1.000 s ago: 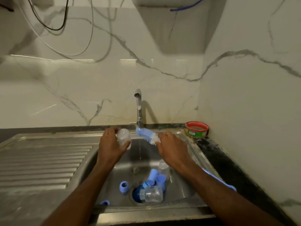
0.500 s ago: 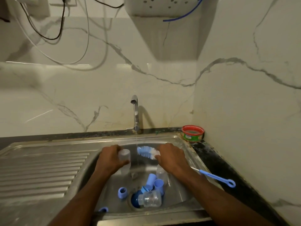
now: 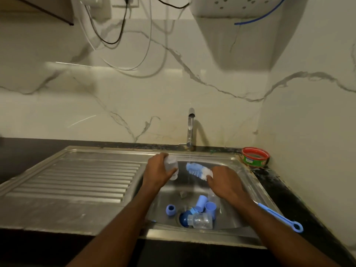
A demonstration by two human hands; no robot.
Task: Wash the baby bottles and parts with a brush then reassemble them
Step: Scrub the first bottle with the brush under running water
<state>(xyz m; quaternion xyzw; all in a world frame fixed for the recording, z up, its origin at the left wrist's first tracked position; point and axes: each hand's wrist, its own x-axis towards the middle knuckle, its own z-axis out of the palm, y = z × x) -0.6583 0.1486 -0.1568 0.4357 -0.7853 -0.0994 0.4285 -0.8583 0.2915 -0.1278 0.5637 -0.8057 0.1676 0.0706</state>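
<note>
I see the steel sink (image 3: 248,182) set in the dark worktop (image 3: 285,191), with its basin toward the worktop's right end and the ribbed draining board (image 3: 77,180) to the left. The tap (image 3: 190,128) at the back edge runs a thin stream of water.

My right hand (image 3: 225,182) grips the bottle brush (image 3: 199,170) just behind the bristles, fingers curled around it, and the long blue handle sticks out over the sink's right rim. I think this handle could catch on the rim when I turn the brush.

My left hand (image 3: 159,170) holds one clear bottle (image 3: 171,164) above the basin, fingers wrapped around its body. Brush and bottle are near but apart. The bottle is probably wet, so it could slip and fall on the parts below.

On the basin floor lie another clear bottle (image 3: 200,220), over the drain, and several blue caps and rings (image 3: 204,204) beside it. The smallest, a blue ring (image 3: 170,210), lies close to the drain; I judge the water could push it there.
</note>
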